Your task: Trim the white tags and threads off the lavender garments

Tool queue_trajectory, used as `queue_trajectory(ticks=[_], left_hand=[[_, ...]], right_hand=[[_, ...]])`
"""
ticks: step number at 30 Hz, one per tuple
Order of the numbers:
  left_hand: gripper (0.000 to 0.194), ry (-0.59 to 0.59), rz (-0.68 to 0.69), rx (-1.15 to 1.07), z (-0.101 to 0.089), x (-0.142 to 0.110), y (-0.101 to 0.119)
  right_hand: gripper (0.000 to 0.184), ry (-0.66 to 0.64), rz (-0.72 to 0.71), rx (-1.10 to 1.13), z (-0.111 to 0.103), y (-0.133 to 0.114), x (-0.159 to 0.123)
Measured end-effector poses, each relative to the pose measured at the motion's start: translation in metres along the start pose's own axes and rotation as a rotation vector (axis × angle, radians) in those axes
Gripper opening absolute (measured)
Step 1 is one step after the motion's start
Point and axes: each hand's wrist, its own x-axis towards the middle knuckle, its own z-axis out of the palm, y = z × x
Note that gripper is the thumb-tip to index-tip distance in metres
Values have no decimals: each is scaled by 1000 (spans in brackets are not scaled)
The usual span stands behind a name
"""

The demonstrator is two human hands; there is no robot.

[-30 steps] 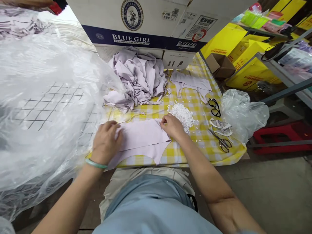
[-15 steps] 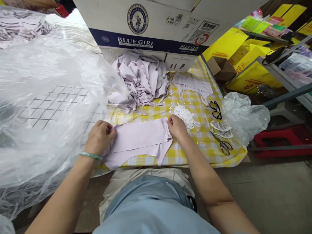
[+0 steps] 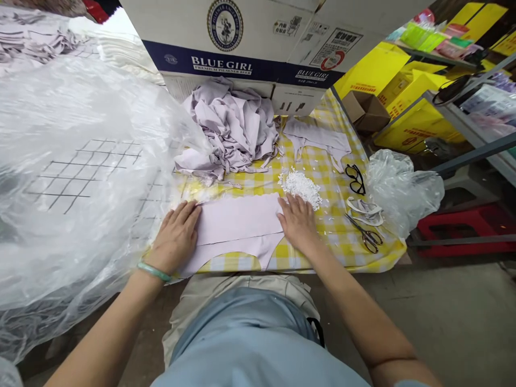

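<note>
A pale lilac garment [image 3: 242,220] lies flat and folded at the front of the table, its curved cut-out edge toward my body. My left hand [image 3: 175,236] rests flat on its left end, fingers stretched out, with a green bangle at the wrist. At the other end, my right hand [image 3: 297,221] lies with fingers spread on the garment's right edge. Just beyond that hand is a heap of small white bits [image 3: 301,188]. Behind the garment sits a crumpled pile of lilac garments [image 3: 234,126]. Another lilac garment [image 3: 316,138] lies flat to the pile's right.
Scissors [image 3: 365,234], white straps [image 3: 365,211], black glasses [image 3: 355,179] and a clear plastic bag [image 3: 403,188] line the right side. A large beer carton [image 3: 242,32] stands at the back. Clear plastic sheeting [image 3: 80,118] covers the left. A metal shelf [image 3: 475,145] stands at right.
Both hands have gone from pinching the garment's ends to lying flat with fingers extended. The garment's left and right ends now lie smoother on the cloth.
</note>
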Motion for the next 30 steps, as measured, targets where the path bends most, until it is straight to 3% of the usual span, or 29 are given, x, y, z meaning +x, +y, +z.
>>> queue_trajectory(ticks=[3, 6, 9, 12, 20, 25, 30], left_hand=[[51, 47, 19, -11, 2, 4, 13], [52, 41, 181, -142, 8, 19, 48], [54, -98, 339, -205, 21, 35, 89], [54, -274, 400, -161, 33, 46, 114], [54, -325, 382, -91, 43, 78, 132], [71, -382, 423, -30, 52, 89, 132], [78, -417, 427, -26, 50, 88, 130]], right_hand=[[36, 100, 65, 15, -13, 10, -16], [25, 138, 133, 87, -20, 9, -26], [25, 73, 166, 111, -14, -1, -35], [26, 82, 149, 103, -5, -6, -41], [8, 222, 20, 25, 1, -1, -49], [6, 248, 76, -12, 4, 2, -54], [25, 187, -7, 44, -3, 0, -57]])
